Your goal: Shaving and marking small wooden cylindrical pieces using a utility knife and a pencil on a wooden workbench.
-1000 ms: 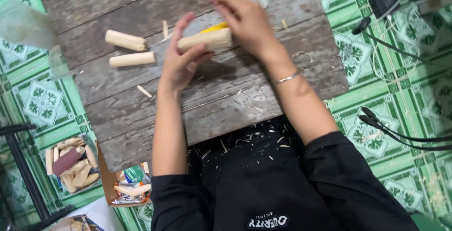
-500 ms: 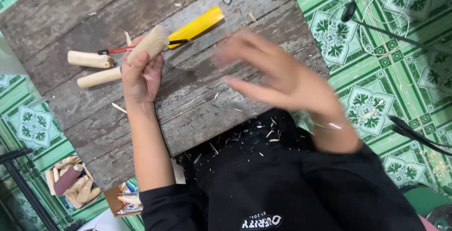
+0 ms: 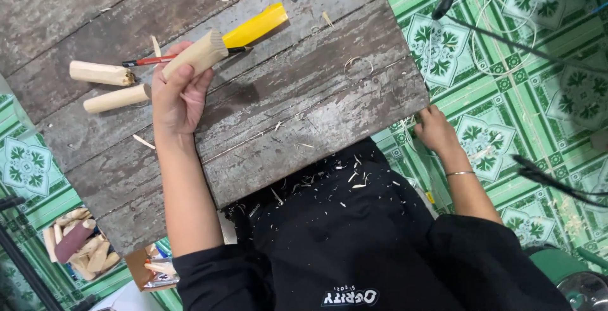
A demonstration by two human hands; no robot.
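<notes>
Weathered plank desk (image 3: 304, 108), shavings scattered. Left hand (image 3: 177, 95) now alone on the wooden peg (image 3: 193, 56), fingers wrapped round it, lifted over the desk. Right hand (image 3: 434, 128) has dropped to the desk's edge, loosely curled, empty. Yellow-handled knife (image 3: 253, 29) lies released.

The left hand (image 3: 177, 92) covers the lower part of the wooden peg (image 3: 193, 56), so its full length cannot be told. That peg also hides the middle of the red pencil (image 3: 147, 61) behind it. The right hand (image 3: 434, 128) curls at the corner of the desk (image 3: 304, 114); its fingers (image 3: 420, 116) reach under the edge, and what they touch is hidden. The desk runs off the top edge. The pile of wood pieces (image 3: 79, 244) at lower left is cut by the frame.
</notes>
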